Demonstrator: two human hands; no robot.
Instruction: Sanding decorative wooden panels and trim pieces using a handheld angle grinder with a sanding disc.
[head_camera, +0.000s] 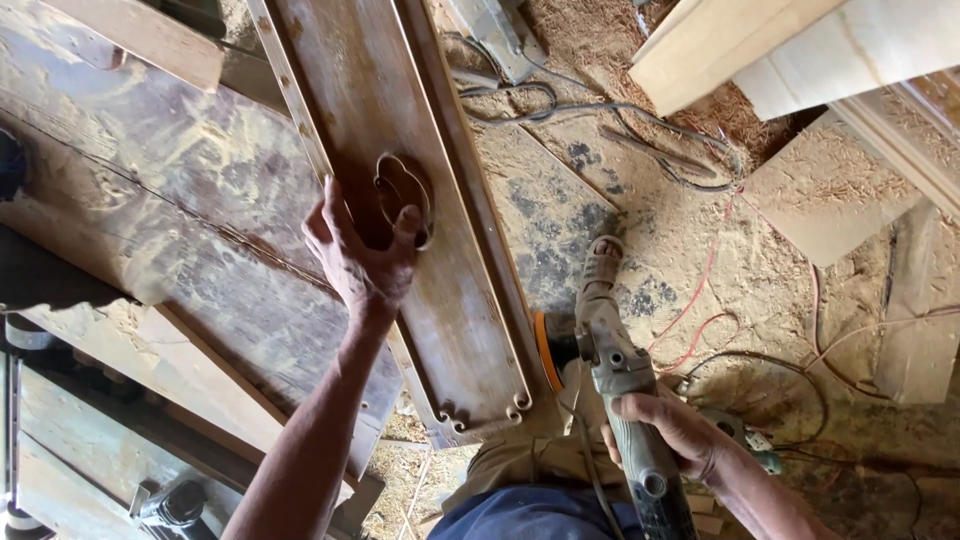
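From the head camera, the left hand (362, 250) lies spread on the long carved wooden panel (400, 180), fingers loosely curled over its scrolled centre ornament (402, 195), while the panel's long axis runs away from the person, toward the top of the view. Just right of the panel's near end, the right hand (675, 430) grips the angle grinder (612, 370), fingers wrapped round its body, the orange disc (546, 350) edge-on beside the panel's rim. Whether the disc touches the wood is hard to tell, and the grinder's tail is cut off below.
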